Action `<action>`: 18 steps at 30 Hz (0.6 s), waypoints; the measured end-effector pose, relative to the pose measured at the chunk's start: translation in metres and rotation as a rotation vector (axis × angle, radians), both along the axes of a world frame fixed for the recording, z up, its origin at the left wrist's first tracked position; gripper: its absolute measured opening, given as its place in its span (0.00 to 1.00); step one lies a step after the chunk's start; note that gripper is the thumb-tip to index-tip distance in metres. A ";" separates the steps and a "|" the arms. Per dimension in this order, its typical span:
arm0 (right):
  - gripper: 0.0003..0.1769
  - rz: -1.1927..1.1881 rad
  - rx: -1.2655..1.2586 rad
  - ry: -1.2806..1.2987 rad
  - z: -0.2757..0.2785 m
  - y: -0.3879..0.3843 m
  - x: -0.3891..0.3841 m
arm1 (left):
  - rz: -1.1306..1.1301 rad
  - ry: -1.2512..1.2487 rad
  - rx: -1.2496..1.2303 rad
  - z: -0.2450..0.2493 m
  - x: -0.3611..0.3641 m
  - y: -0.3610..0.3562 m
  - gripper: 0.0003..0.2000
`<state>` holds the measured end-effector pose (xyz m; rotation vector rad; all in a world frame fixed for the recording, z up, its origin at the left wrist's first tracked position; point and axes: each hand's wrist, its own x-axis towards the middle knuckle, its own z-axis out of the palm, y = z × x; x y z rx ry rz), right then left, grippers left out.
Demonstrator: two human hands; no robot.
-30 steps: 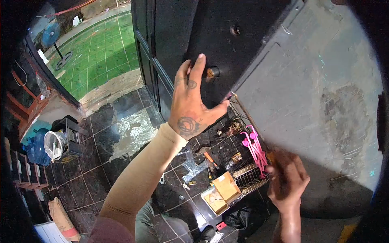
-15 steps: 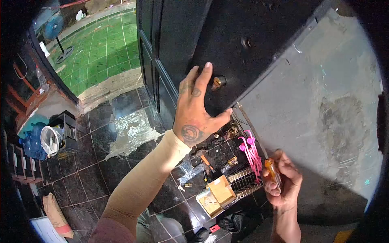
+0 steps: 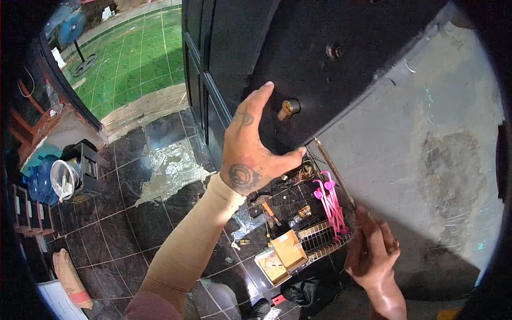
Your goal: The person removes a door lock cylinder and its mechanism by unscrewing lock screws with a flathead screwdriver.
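My left hand is spread at the black door, the thumb near the door's lower edge and the index finger pointing up its face. Just right of that index finger, a brass lock cylinder sticks out of the door. My right hand is closed round a screwdriver. Its long metal shaft slants up and left, with the tip close to the door edge near my left thumb. The fingers now hide the handle, which shows orange in the earlier view.
Below lie a hammer, a cardboard box, a wire rack and pink hangers. At left stand a white bucket and a paper sack. A grey wall rises at right.
My right hand has turned and its fingers have shifted over the screwdriver handle. My left index finger has moved off the lock cylinder's side slightly, and the other fingers no longer show.
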<state>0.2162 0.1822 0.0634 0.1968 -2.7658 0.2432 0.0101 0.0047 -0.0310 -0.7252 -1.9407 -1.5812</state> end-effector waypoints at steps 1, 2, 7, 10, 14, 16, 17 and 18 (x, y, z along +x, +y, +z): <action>0.23 -0.008 -0.062 -0.003 0.000 -0.003 0.001 | 0.024 0.025 0.005 -0.002 0.000 0.002 0.49; 0.24 -0.017 -0.128 -0.008 0.000 -0.006 0.001 | 0.049 0.049 0.006 -0.004 0.000 0.003 0.49; 0.18 -0.155 -1.443 -0.259 -0.011 -0.009 0.007 | 0.006 0.032 -0.003 -0.006 -0.002 0.000 0.49; 0.19 -0.332 -1.988 -0.405 -0.008 0.002 0.003 | 0.028 0.051 -0.036 -0.008 -0.001 0.004 0.50; 0.22 -0.171 -2.156 -0.494 -0.016 0.022 0.001 | 0.023 0.064 -0.039 -0.010 -0.001 0.012 0.51; 0.26 -0.092 -2.145 -0.556 -0.011 0.036 -0.006 | 0.047 0.034 -0.105 -0.007 0.001 0.009 0.53; 0.27 -0.079 -2.047 -0.540 -0.008 0.036 -0.007 | 0.066 0.059 -0.121 -0.004 0.003 0.008 0.52; 0.29 -0.068 -1.951 -0.524 -0.005 0.035 -0.008 | 0.085 0.082 -0.139 -0.001 0.007 0.005 0.51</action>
